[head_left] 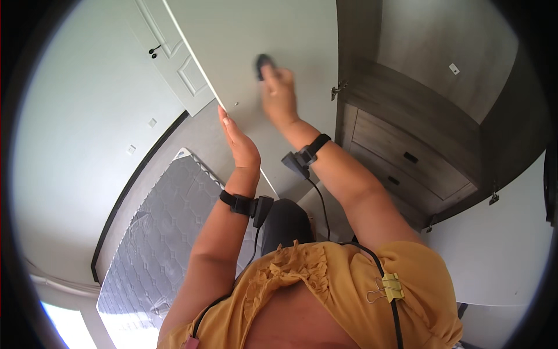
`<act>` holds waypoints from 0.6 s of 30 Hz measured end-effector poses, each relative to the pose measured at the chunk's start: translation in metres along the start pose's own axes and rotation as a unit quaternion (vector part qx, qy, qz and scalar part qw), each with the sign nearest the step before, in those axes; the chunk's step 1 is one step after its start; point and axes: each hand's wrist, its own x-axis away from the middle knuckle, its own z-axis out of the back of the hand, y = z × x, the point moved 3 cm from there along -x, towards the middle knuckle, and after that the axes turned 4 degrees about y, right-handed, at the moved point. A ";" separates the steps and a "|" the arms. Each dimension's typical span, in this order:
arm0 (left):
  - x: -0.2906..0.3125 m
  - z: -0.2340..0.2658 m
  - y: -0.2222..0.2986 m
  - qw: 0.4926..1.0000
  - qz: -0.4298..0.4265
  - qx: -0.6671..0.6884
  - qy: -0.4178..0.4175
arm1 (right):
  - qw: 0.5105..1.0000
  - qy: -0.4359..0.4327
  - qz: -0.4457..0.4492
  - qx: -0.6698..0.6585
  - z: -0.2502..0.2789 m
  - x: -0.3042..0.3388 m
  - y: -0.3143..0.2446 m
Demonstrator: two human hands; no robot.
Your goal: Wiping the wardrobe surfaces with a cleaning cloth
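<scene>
A white wardrobe door (279,29) stands swung out in front of me. My left hand (241,145) rests at its left edge, fingers straight and together, the palm toward the edge. Higher up and to the right, my right hand (280,96) is closed on a small dark rounded object (265,64) at the door's face. That hand and the object are smeared by motion, so the object's kind and whether it touches the door cannot be made out. A small fitting (236,103) sits on the door between my hands.
The brown wardrobe (401,87) with drawers (401,154) stands to the right, a metal hinge (336,90) joining the door to it. Another white door (488,256) hangs open at the lower right. A grey quilted mattress (163,232) leans at the left, below a white room door (174,58).
</scene>
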 end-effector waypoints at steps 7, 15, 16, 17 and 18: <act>-0.005 0.024 0.006 0.981 0.136 0.131 -0.035 | 0.965 -0.192 0.166 -0.067 0.000 0.011 -0.071; 0.047 0.012 -0.006 0.980 0.194 0.038 0.004 | 0.992 -0.074 -0.055 0.092 0.055 0.005 0.086; 0.057 0.007 -0.004 0.989 0.142 -0.034 -0.003 | 0.989 -0.022 -0.128 0.078 0.059 -0.004 0.094; 0.065 0.000 -0.001 0.990 0.090 -0.105 -0.012 | 0.985 0.064 -0.155 0.049 0.063 -0.012 0.099; 0.070 0.000 -0.002 0.990 0.090 -0.108 -0.009 | 0.985 0.062 -0.157 0.046 0.059 -0.024 0.092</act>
